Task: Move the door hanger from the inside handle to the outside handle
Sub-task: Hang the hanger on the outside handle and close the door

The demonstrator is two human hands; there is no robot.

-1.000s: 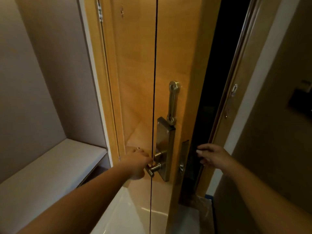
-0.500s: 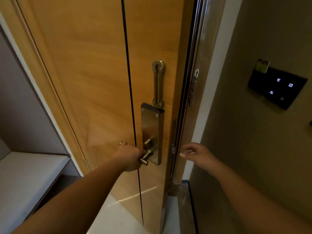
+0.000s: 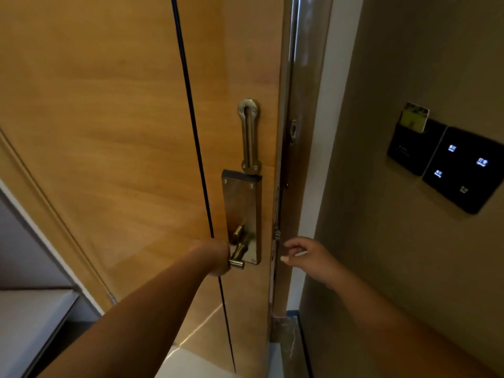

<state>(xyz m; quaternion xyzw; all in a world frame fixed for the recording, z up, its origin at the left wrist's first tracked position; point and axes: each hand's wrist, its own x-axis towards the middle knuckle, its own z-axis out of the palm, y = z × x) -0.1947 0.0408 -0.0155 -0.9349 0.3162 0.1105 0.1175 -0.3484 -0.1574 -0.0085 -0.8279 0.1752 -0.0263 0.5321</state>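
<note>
left hand [image 3: 215, 257] gripping inside handle [image 3: 236, 261] – right hand [image 3: 308, 257] loosely open, empty, nr door [image 3: 109, 132] edge

Black wall switch panel [image 3: 463, 170], key card [image 3: 413, 118] slotted above, white bench [image 3: 30, 317]

We face the door [image 3: 122, 132], which fills the left and centre of the view. Near its right edge sits the lock plate [image 3: 241, 211], with the door guard [image 3: 248, 136] directly above it, touching its top. The handle [image 3: 236, 259] projects from the plate's lower part, a thumb-turn [image 3: 237, 232] just above it. The left hand [image 3: 215, 257] is on the handle. The right hand [image 3: 308, 259] hangs apart from the door, before the frame [image 3: 302, 105] to the door's right. Right of the frame stands the wall [image 3: 409, 255], bearing a switch panel [image 3: 461, 170] with a card holder [image 3: 409, 145] at its left. A bench [image 3: 30, 323] lies low at far left.
</note>
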